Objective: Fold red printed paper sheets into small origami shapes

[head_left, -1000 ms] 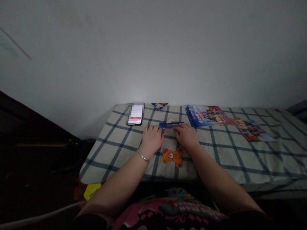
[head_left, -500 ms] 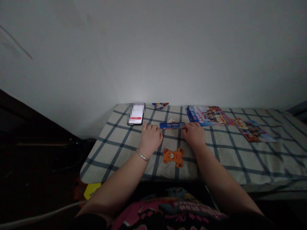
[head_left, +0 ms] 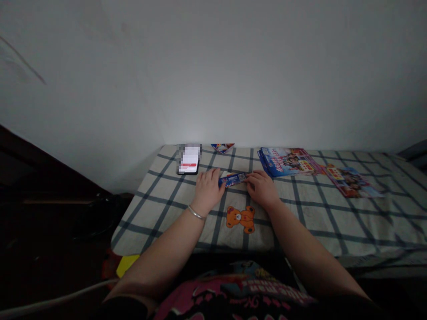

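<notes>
I make this home bedroom: checked bedsheet [head_left: 333,226] on narrow bed, pushed against bare white wall [head_left: 213,75] at 12 o'clock. Teddy-bear print [head_left: 240,219] on sheet at 12 o'clock, close in. Lit phone [head_left: 187,159] lying on bed at 11 o'clock, glossy brochures [head_left: 287,162] at 1 o'clock.

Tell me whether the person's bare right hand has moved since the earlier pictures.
Yes, the right hand moved left, toward the orange teddy bear patch.
</notes>
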`<state>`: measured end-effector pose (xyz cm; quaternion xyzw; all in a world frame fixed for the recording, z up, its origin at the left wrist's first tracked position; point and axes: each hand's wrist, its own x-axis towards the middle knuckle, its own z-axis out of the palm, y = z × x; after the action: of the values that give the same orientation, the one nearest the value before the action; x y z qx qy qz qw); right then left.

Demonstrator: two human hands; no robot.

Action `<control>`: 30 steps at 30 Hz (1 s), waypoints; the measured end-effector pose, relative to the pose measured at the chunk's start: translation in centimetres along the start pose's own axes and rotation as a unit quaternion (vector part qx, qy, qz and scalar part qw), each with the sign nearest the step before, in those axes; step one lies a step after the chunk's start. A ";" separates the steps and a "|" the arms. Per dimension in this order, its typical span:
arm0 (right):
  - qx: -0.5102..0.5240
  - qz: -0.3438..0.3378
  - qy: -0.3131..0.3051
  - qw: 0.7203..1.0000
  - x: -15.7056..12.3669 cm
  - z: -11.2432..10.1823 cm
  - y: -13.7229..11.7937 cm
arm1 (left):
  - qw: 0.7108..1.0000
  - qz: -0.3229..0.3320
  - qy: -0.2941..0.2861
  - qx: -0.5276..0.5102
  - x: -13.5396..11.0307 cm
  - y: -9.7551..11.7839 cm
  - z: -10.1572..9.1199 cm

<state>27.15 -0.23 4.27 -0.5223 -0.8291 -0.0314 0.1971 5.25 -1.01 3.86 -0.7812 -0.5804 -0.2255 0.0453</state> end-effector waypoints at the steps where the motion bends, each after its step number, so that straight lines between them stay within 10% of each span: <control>1: 0.007 -0.008 0.000 1.000 0.0 0.0 -0.1 | 1.000 -0.001 -0.006 0.003 0.0 0.0 0.0; 30: 0.173 0.035 0.026 0.984 0.0 1.4 0.9 | 0.989 0.102 0.004 -0.111 0.4 -0.5 0.5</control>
<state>27.54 0.55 2.90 -0.5081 -0.7979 0.1058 0.3067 5.04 -0.33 3.52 -0.8354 -0.4691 -0.2860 -0.0163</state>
